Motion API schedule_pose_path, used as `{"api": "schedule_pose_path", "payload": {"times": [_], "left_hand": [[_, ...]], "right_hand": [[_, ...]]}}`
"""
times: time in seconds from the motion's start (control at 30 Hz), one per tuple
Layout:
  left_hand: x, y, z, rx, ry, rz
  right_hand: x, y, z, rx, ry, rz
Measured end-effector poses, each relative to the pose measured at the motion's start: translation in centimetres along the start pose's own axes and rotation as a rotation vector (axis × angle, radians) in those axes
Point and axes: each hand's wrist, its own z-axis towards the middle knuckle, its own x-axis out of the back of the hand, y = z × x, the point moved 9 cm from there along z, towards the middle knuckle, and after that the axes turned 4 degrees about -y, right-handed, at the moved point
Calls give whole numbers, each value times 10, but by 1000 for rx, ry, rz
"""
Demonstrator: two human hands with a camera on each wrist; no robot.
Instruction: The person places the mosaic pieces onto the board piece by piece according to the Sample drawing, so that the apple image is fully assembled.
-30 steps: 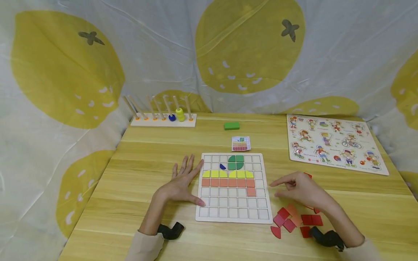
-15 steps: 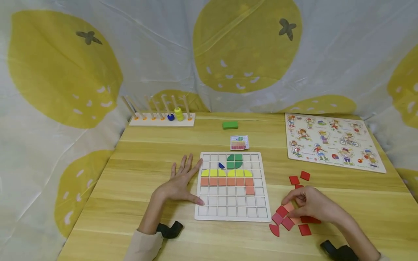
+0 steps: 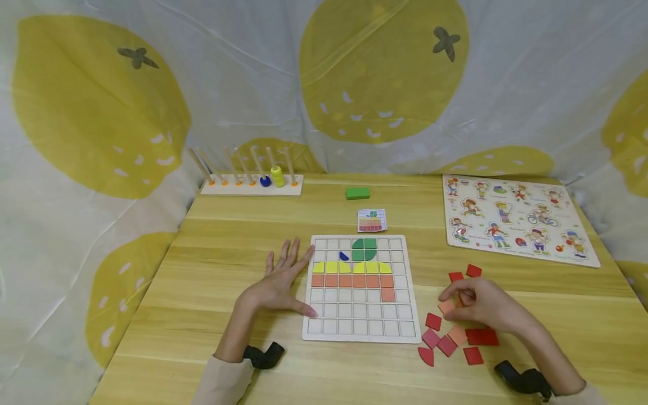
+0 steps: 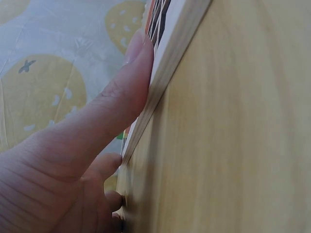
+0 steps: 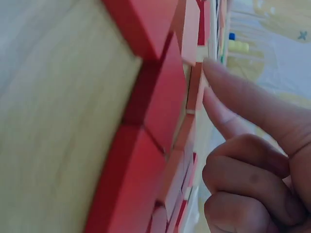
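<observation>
My left hand (image 3: 277,289) lies spread at the left side of a white grid board (image 3: 354,326). Its thumb (image 4: 121,82) rests on the board's edge near the lower left corner, and the index fingertip touches higher up that side. Beyond the board's right side, my right hand (image 3: 486,304) pinches an orange square tile (image 3: 446,307) between thumb and index finger, close over the table, with the other fingers curled. Green, blue, yellow and orange pieces form a pattern on the board. Loose red tiles (image 3: 482,337) and another orange tile (image 3: 457,336) lie below that hand.
Behind the board lie a small pattern card (image 3: 372,220) and a green block (image 3: 358,193). A peg stand (image 3: 243,188) with blue and yellow beads is at the back left. A picture puzzle board (image 3: 516,219) lies at the back right. A lemon-print cloth (image 3: 243,84) hangs behind the table.
My right hand has gone from the board's right edge down to the loose tiles, then slightly back up with an orange tile drawn away from the pile. My left hand has stayed put.
</observation>
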Motion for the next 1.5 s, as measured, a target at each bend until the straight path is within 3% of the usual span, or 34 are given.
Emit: {"api": "schedule_pose_path", "payload": {"times": [0.17,0.37,0.5,0.67,0.87,1.07,1.3,1.5], "left_hand": [[-1,0,-1,3,-1,-2],[-1,0,0,5,-3,2],[-1,-1,0,4,-1,4],[0,-2,0,6,5,2],[-1,0,0,-1,1,2],[-2,0,1,8,-4,2],[-1,0,0,8,2,6],[-1,0,0,2,4,-6]], "right_hand": [[2,4,-1,-20,-6,-18],[6,0,3,-46,45,-110],[1,-21,13,-17,78,-122],[-23,-62,35,-15,69,-68],[-49,-92,65,-38,99,-175],[-51,-88,74,-73,121,-165],[-48,-88,76,23,81,-115],[-54,-91,80,46,58,-94]]}}
